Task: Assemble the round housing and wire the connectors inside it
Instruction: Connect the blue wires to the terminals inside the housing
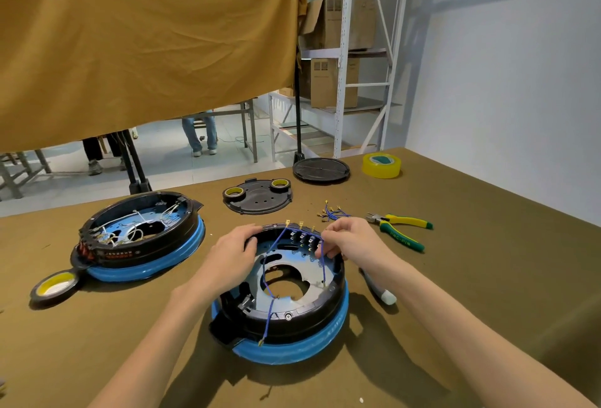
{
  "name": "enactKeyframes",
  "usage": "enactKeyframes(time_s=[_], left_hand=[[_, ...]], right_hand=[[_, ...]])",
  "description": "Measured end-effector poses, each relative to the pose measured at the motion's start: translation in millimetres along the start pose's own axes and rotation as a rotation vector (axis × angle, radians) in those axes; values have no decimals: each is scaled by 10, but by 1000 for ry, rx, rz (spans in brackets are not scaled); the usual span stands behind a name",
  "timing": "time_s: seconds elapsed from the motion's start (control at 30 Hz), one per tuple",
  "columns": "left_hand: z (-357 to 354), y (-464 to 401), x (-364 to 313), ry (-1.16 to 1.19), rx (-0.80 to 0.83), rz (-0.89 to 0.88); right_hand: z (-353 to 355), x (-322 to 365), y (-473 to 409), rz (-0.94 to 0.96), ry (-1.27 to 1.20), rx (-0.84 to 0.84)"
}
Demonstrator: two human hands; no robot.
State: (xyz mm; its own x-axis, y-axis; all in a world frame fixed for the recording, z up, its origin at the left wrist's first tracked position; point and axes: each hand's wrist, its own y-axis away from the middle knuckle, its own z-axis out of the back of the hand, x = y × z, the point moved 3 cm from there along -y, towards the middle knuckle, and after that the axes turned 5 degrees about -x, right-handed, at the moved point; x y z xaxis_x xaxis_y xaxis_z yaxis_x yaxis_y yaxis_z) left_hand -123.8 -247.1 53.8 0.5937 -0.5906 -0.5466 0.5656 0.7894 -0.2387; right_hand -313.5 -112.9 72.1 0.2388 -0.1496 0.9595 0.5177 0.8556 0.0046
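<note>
Pinching a blue wire just right of the terminal block, the right hand sits nearer it, while left hand fingers curl over the round housing rim.

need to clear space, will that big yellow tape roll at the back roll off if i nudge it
Probably not: the yellow tape roll lies flat on its side on the table, so it should slide. It looks light. Tipped on edge, it likely rolls.

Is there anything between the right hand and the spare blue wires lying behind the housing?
Nothing visible: the spare blue wires lie on bare table just beyond the right hand, which pinches a wire at the housing rim.
</note>
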Motion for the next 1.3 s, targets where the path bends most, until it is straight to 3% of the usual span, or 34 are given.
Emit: enactKeyframes(time_s=[0.2,0.33,0.4,0.6,0.7,0.77,0.87,1.0,1.07,1.17,1.3], left_hand=[[214,154,219,-249,-3,108],[144,288,271,156,84,77],[120,318,295,285,34,119],[-84,439,248,402,-214,439],[-64,500,271,433,-120,515],[87,541,252,496,28,482],[273,550,261,380,173,381],[260,378,260,358,6,183],[184,299,265,404,17,114],[33,220,356,532,65,107],[-122,217,385,701,13,208]], right_hand=[[-144,30,-108,-19,31,107],[-324,179,-119,39,82,124],[-384,262,-97,83,97,122],[-361,390,-145,0,81,166],[-338,331,-169,-116,166,286],[-349,273,-162,-120,321,370],[-424,203,-187,-62,605,391],[-589,156,-247,3,709,279],[-636,109,-255,-18,699,237],[-653,37,-252,-67,651,194],[-694,-6,-259,-128,566,211]])
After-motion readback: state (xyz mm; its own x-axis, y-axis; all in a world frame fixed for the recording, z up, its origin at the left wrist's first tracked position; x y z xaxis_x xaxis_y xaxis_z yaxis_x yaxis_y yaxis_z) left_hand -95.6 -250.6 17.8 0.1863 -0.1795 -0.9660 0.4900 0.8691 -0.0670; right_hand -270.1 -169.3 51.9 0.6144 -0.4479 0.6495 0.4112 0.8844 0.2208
